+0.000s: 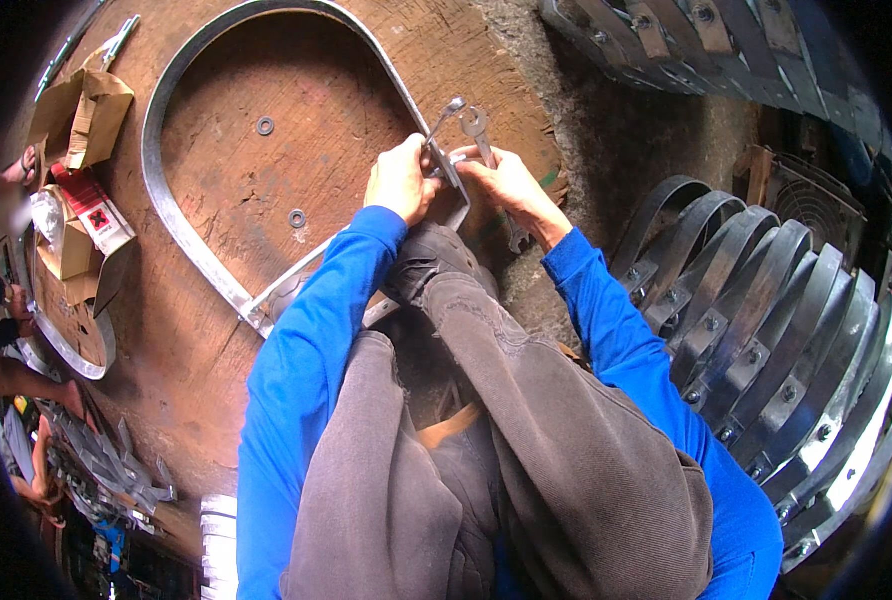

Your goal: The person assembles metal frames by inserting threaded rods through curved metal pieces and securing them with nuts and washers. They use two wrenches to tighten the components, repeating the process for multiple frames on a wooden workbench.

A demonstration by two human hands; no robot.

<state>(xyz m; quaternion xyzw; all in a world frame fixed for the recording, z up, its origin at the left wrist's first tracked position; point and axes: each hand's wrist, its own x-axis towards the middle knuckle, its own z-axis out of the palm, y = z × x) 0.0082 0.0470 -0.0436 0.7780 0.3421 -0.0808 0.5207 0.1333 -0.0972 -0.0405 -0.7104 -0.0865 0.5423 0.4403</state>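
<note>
A loop of flat grey metal band (152, 140) lies on a worn wooden board, its joined end near my knees. My left hand (401, 180) is closed at the band's right side, fingertips against the metal. My right hand (521, 195) is just outside that same side, holding an open-ended wrench (475, 122) across the palm. Its thumb and forefinger pinch close to the band; a small part between them is too small to name. A shiny tool end (454, 105) sticks up beside the wrench, its lower part hidden by my left fingers. Two washers, a far washer (265, 125) and a nearer washer (297, 217), lie inside the loop.
Opened cardboard boxes (101, 115) and a red-and-white box (101, 215) stand at the left, near another person's hand (21, 165). Another band loop (94, 368) lies below them. Bolted bands (756, 330) are stacked at the right, with more bands (706, 45) above.
</note>
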